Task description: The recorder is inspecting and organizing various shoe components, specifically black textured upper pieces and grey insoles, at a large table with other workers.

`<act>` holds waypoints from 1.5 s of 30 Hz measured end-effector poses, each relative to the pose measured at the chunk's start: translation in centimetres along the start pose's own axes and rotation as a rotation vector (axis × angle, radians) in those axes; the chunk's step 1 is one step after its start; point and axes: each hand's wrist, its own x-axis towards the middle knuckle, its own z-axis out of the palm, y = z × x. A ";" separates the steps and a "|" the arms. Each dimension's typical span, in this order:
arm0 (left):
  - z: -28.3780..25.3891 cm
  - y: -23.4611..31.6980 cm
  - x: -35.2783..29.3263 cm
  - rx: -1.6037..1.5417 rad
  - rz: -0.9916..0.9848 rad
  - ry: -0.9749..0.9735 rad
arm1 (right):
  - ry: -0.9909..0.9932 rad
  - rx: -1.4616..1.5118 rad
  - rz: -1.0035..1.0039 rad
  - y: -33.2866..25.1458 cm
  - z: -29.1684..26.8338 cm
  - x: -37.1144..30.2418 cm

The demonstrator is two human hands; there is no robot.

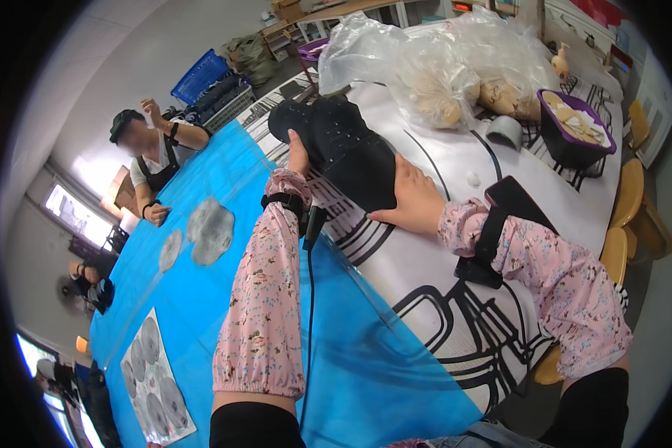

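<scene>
A large black piece (347,149) with rounded lobes at its far end and pale specks on its surface lies over the printed white sheet; its exact kind I cannot tell. At its left edge, my left hand (297,154) grips it, thumb showing and the other fingers hidden beneath or behind. My right hand (417,196) holds its near right edge, with fingers over the side and thumb stretched along the lower end. Both forearms wear pink flowered sleeves. A black phone-like device (519,205) is strapped at the right wrist.
Blue sheeting (261,328) covers the table's left part, bearing grey rounded pieces (210,230) and a sheet with grey ovals (157,381). Clear plastic bags (440,71) with beige contents and a purple-rimmed black basket (575,138) stand beyond. A co-worker (160,153) is across the table.
</scene>
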 end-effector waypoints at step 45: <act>-0.7 29.1 -58.4 0.406 -0.096 0.128 | 0.393 -0.263 0.153 7.9 -25.4 12.8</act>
